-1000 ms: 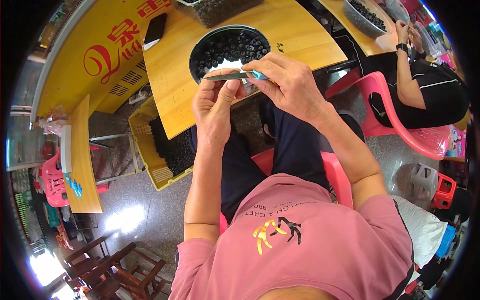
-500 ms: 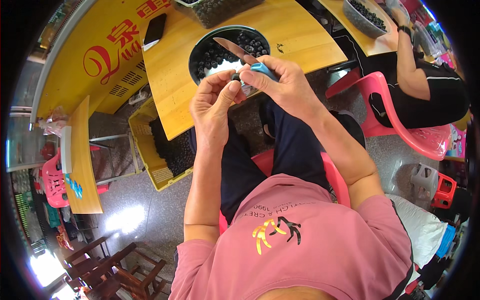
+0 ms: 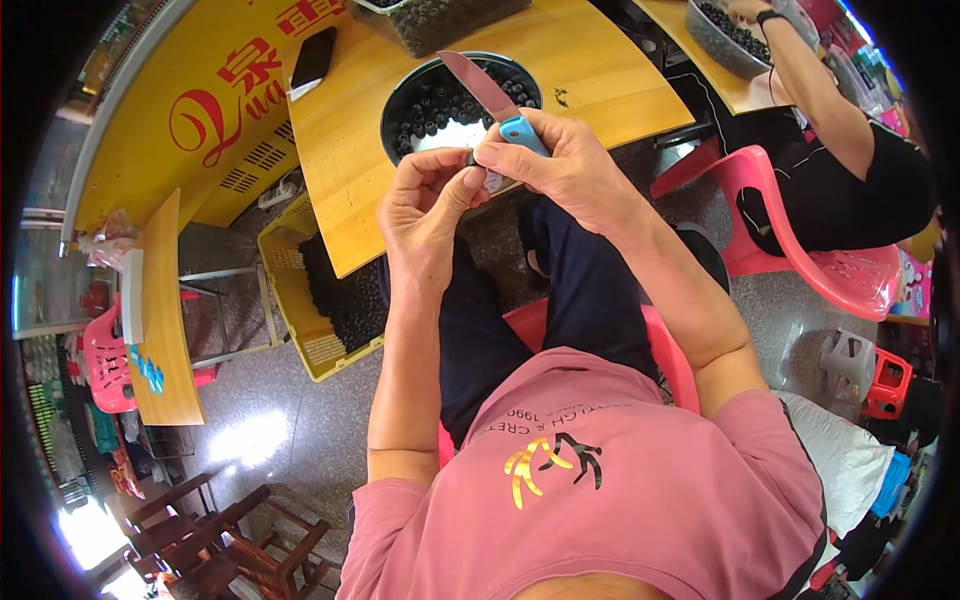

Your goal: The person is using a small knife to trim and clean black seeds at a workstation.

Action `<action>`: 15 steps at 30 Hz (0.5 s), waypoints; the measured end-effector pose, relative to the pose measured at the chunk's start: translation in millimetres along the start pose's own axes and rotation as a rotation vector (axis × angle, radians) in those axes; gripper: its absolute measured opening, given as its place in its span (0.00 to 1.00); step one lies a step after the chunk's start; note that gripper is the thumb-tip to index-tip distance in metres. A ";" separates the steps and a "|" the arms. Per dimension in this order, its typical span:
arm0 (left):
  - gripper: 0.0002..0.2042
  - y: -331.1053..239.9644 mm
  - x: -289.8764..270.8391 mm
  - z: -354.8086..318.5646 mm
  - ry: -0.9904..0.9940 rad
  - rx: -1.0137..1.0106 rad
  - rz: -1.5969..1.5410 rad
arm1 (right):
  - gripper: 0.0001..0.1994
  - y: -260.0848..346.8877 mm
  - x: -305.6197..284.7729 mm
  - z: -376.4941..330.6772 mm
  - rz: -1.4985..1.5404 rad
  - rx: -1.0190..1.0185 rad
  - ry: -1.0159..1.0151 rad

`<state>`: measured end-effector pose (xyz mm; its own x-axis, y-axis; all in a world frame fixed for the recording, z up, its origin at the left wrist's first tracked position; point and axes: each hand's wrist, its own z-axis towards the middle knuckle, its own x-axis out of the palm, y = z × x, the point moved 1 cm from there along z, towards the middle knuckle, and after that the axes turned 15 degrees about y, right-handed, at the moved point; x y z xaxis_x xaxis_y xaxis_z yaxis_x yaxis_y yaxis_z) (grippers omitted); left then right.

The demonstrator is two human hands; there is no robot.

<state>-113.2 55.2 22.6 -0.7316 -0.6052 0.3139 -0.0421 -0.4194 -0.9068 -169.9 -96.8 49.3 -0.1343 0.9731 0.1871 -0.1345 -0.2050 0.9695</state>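
My left hand [image 3: 425, 205] is closed, pinching a small dark round piece [image 3: 473, 158] between thumb and fingertips. Against it rests the thumb of my right hand [image 3: 570, 170], whose fingers wrap the blue handle of a knife [image 3: 482, 88]. The blade slants up and to the left, above a dark-rimmed bowl [image 3: 457, 137] on the table. Many small dark round pieces lie around the bowl's white bottom. Most of the pinched piece is hidden by my fingers, so its exact kind and cut cannot be made out.
A clear container [image 3: 445, 27] of dark pieces and a phone [image 3: 314, 57] lie on the wooden table [image 3: 345, 170]. Below left stands a yellow crate [image 3: 283, 285] holding more pieces. At right, a person reaches into another tub [image 3: 700, 45] beside a pink chair [image 3: 785, 215].
The knife has turned so its blade points more steeply upward, away from the pinched piece. My right thumb has come over the piece. The other person's hand has moved over the tub.
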 end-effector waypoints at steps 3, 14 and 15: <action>0.09 -2.8 1.1 -1.1 0.027 0.007 0.021 | 0.09 8.8 2.0 -1.2 0.008 0.033 0.010; 0.10 -0.5 -4.6 2.5 0.020 0.023 -0.223 | 0.10 -1.7 -1.6 -7.1 -0.711 -0.282 -0.157; 0.10 -0.5 -4.4 2.4 0.015 0.024 -0.236 | 0.09 0.6 -2.6 -10.4 -0.867 -0.309 -0.138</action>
<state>-108.3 56.5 22.4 -0.7134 -0.4784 0.5120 -0.1969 -0.5644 -0.8017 -179.8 -100.5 47.7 0.2508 0.7990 -0.5466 -0.3917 0.6001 0.6975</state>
